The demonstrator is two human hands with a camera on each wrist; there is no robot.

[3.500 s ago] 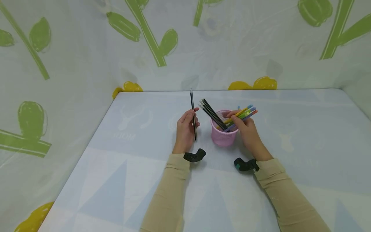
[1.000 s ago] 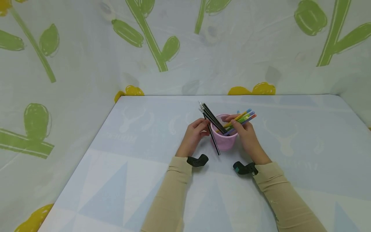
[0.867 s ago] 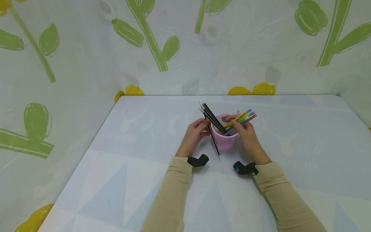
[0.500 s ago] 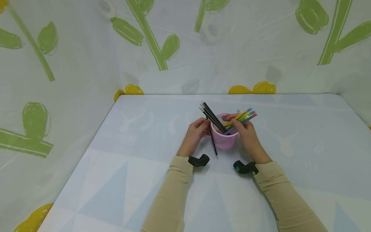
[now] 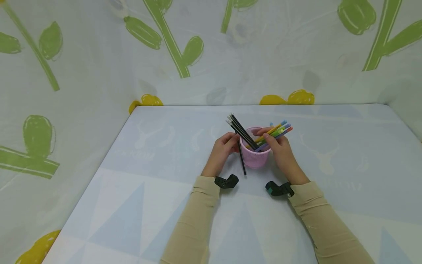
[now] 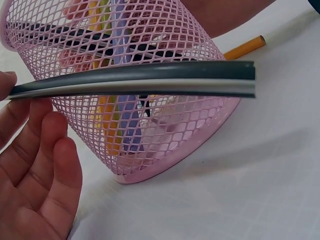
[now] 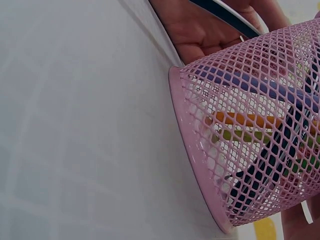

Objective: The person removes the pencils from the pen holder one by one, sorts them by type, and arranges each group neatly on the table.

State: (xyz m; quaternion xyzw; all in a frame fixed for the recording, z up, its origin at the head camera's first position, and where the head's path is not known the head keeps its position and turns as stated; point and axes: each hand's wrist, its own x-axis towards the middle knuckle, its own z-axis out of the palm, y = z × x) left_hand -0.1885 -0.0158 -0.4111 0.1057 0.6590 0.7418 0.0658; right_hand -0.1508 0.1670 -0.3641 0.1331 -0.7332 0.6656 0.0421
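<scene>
Pink cup (image 5: 255,160) well inside table's left edge (image 5: 95,177)

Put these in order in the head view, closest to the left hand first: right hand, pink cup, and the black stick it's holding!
1. Black stick: pinched in the left hand.
2. Pink cup: just right of the stick.
3. Right hand: farthest, at the cup's right side.

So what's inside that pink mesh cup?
The pink mesh cup holds leaning black pencils and yellow, green and purple pencils. The right hand partly covers the coloured group; overlap hides the exact number.
</scene>
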